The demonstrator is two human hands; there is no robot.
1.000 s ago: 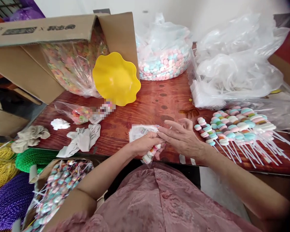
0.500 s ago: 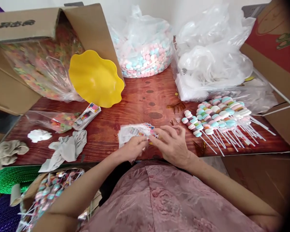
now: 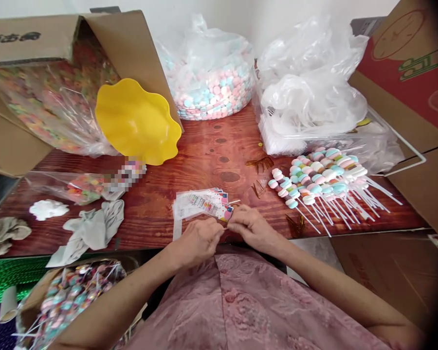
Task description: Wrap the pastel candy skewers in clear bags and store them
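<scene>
Close to the table's near edge, my left hand (image 3: 201, 239) and my right hand (image 3: 253, 227) meet with curled, pinched fingers. Whatever lies between the fingertips is too small and covered to name. Just beyond them lies a fanned stack of printed clear bags (image 3: 197, 201), its right end close to my right fingers. A short pale stick-like end (image 3: 235, 201) shows above my right hand. To the right is a pile of marshmallow skewers (image 3: 321, 175) on white sticks. Gold twist ties (image 3: 260, 164) lie in small bunches on the wood, one bunch beside the skewers.
A yellow wavy bowl (image 3: 138, 121) leans against a cardboard box (image 3: 131, 43) of bagged gummies. Behind stand a bag of pink and blue marshmallows (image 3: 215, 92) and a clear bin (image 3: 314, 138) with plastic bags. Grey gloves (image 3: 91, 228) lie left; a box of wrapped skewers (image 3: 73, 296) sits below.
My hands have drawn closer together and nearer to me, fingers now pinched. More of the printed bags shows. The whole view has shifted slightly.
</scene>
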